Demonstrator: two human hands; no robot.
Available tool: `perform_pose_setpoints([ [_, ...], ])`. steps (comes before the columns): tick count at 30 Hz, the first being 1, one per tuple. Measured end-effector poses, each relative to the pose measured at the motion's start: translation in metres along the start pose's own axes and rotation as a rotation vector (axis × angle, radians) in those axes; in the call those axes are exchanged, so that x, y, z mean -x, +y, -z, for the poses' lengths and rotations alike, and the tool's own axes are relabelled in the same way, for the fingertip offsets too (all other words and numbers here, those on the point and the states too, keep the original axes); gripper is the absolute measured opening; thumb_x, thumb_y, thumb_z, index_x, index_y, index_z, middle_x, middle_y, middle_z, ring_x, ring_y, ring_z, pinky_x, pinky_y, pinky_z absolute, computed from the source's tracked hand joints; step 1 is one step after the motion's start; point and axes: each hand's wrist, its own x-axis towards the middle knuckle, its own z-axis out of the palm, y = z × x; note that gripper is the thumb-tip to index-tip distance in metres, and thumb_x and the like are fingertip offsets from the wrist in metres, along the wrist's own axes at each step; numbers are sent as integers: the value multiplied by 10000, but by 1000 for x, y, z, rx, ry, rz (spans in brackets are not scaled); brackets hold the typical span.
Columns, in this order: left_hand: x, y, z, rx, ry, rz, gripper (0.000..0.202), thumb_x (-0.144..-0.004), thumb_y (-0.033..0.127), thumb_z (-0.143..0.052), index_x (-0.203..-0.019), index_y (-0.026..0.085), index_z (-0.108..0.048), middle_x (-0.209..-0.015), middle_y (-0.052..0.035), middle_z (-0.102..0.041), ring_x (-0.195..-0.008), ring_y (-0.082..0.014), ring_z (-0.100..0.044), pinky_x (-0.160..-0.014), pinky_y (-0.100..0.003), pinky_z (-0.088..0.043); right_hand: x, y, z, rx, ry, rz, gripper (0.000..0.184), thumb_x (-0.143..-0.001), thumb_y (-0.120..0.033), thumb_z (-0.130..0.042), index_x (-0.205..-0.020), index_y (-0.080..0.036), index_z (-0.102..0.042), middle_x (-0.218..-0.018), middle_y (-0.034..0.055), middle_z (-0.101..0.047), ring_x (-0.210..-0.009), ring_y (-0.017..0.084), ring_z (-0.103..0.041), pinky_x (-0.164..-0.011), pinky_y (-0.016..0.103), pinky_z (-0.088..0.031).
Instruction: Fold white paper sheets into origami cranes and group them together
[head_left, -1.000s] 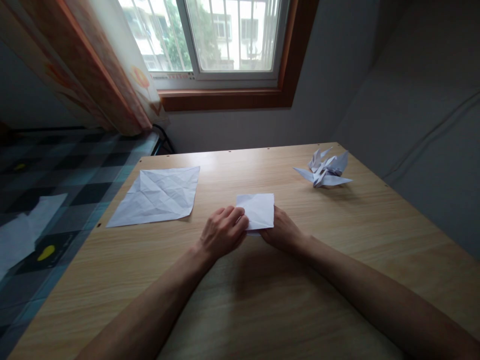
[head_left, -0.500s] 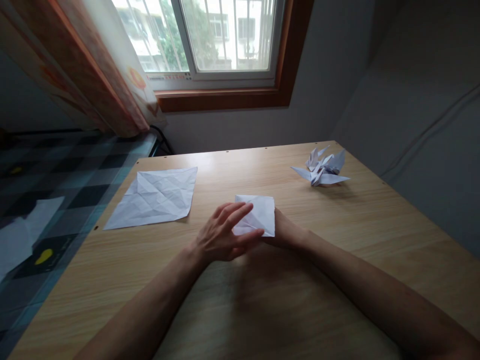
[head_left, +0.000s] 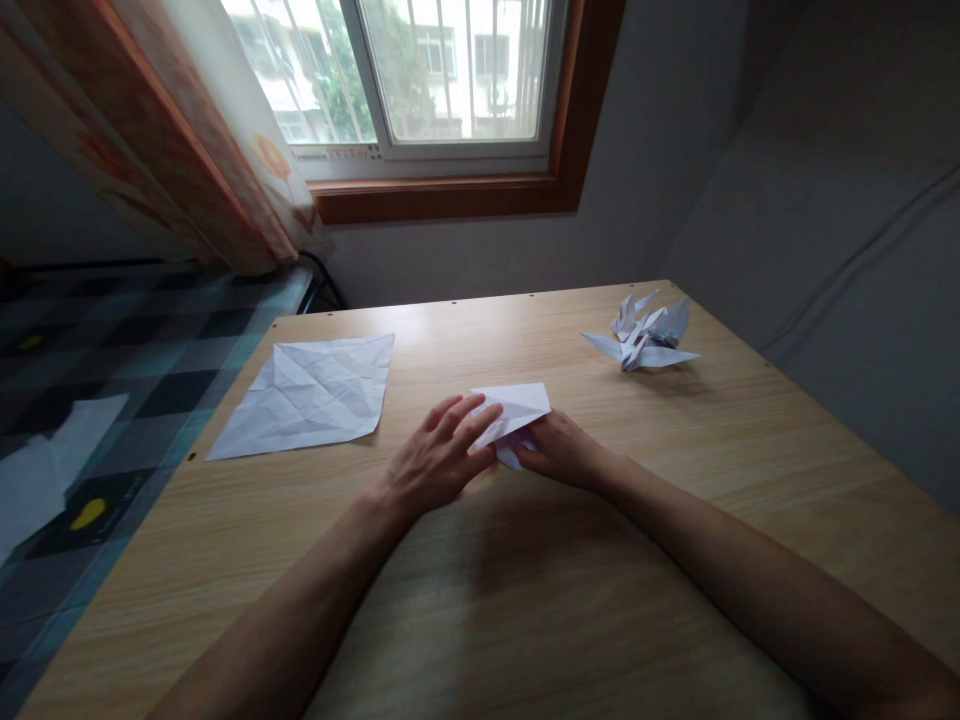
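Observation:
A small folded white paper (head_left: 519, 402) is held just above the table between my hands, its layers parted at the near edge. My left hand (head_left: 439, 455) grips its left side, fingers over the top and thumb at the near edge. From the right, my right hand (head_left: 564, 450) has its fingers in or under the opened flap, with the thumb at the near lower layer. Paper hides some of the right fingertips.
A creased white sheet (head_left: 311, 395) lies flat on the wooden table (head_left: 420, 620) to the left. Folded paper cranes (head_left: 641, 340) stand at the back right. A bed with a checked cover (head_left: 187, 300) adjoins the left side, with white paper (head_left: 37, 480) on it.
The folded paper has gone from a flat square to lifted, with its near edge opened. My right hand has come from behind it to its near right side; my left thumb has drawn back.

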Motion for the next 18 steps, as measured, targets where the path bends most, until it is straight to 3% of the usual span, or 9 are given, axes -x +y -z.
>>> perform_pose_setpoints([
  [6, 1, -3, -5, 24, 53, 23, 119, -860, 248, -640, -967, 197, -632, -1225, -107, -578, -1182, -268, -511, -1012, -479, -465, 11, 0, 13, 204, 153, -35, 245, -820, -169, -612, -1064, -173, -629, -1078, 137, -674, -990, 280, -615, -858, 429, -502],
  [12, -2, -2, -5, 79, 92, 80, 88, -848, 235, -637, -886, 163, -605, -1183, -145, -599, -1136, -272, -554, -964, -456, -504, 11, 1, 16, 25, 31, 19, 262, -851, -112, -540, -1068, -189, -664, -1161, 103, -694, -1146, 241, -611, -989, 426, -473],
  [18, -4, 0, -7, 90, 62, 188, 89, -874, 256, -603, -851, 171, -591, -1102, -118, -639, -972, -222, -624, -833, -366, -535, 9, 8, 13, -58, -15, 54, 341, -825, -71, -490, -1045, -195, -718, -1197, 94, -690, -1174, 221, -610, -1037, 405, -457],
])
